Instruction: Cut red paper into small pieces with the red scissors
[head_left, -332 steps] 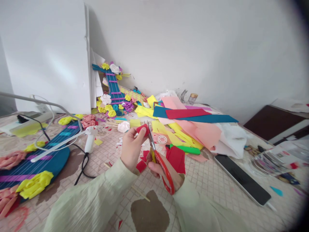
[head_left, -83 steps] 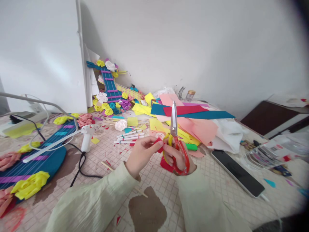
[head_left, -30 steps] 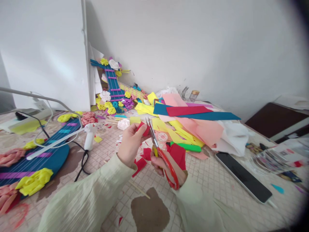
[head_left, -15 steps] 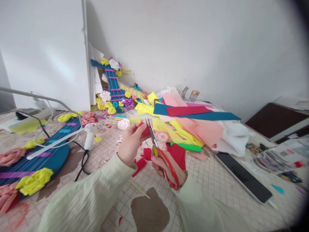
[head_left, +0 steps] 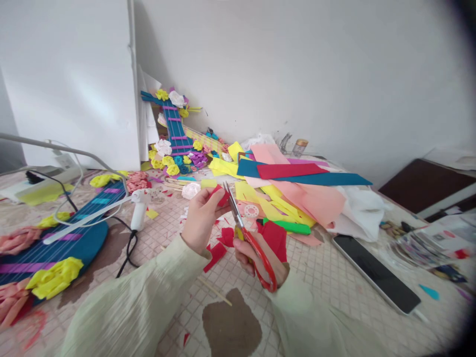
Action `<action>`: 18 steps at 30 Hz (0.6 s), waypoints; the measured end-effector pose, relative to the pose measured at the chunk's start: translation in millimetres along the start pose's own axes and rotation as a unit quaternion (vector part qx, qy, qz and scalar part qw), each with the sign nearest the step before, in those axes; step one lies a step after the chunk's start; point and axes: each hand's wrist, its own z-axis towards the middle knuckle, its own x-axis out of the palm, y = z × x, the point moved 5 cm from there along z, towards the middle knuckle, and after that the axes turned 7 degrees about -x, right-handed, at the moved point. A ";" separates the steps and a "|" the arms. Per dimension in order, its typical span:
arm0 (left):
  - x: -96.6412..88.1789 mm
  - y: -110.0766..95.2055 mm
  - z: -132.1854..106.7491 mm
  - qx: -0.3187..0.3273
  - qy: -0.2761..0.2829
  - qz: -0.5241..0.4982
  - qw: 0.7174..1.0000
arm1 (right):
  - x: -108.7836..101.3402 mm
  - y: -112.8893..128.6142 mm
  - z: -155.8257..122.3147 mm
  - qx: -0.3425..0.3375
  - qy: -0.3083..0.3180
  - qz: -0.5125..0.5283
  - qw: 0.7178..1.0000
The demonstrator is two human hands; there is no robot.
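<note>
Between the thumb and fingers of my left hand is a small piece of red crepe paper. My right hand grips red-handled scissors, their blades pointing up and away, right beside the red piece. Whether the blades are cutting into it I cannot tell. Under and behind my right hand lies a larger red crepe sheet. A red strip and other red scraps rest on the table between my wrists.
A white glue gun with a black cord lies left, beside a blue guitar-shaped craft with paper flowers. Coloured paper strips are piled at the back. A phone lies right, near a clear plastic container.
Almost nothing differs. The whole view has shifted very slightly, and both hands keep the same hold on the red paper and the scissors.
</note>
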 end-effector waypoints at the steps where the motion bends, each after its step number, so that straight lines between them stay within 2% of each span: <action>1: -0.3 -0.4 0.1 0.003 0.000 0.002 1.000 | 0.3 0.6 0.0 -0.003 0.002 -0.003 1.000; 6: -8.1 -7.2 4.8 0.037 -0.014 0.063 0.997 | -9.1 1.7 2.7 -0.031 -0.032 0.022 0.999; 11: -18.9 -28.9 12.2 0.121 -0.033 0.195 0.973 | -30.2 -0.8 9.1 -0.032 -0.086 0.140 0.986; 14: -19.4 -37.8 12.4 0.136 -0.006 0.305 0.943 | -39.4 4.4 11.3 -0.050 -0.122 0.175 0.976; 18: -19.5 -29.4 6.4 0.107 0.062 0.473 0.872 | -42.6 9.0 13.4 -0.055 -0.126 0.195 0.971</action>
